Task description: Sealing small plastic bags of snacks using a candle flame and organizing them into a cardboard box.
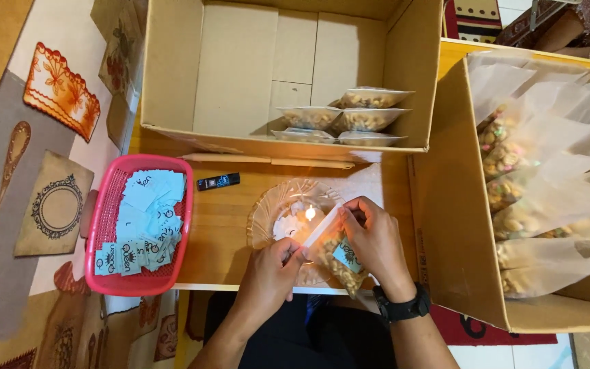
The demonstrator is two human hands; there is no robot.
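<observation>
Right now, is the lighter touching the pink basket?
Apart. The head view shows bare wooden table between the lighter and the pink basket's rim.

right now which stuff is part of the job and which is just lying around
In use: left hand, right hand, snack bag, candle flame, glass plate.

Lying about: lighter, pink basket of labels, box of sealed bags, box of open bags.

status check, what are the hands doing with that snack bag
Left hand and right hand both pinch the snack bag, its top edge at the candle flame. Nothing in the way.
</observation>
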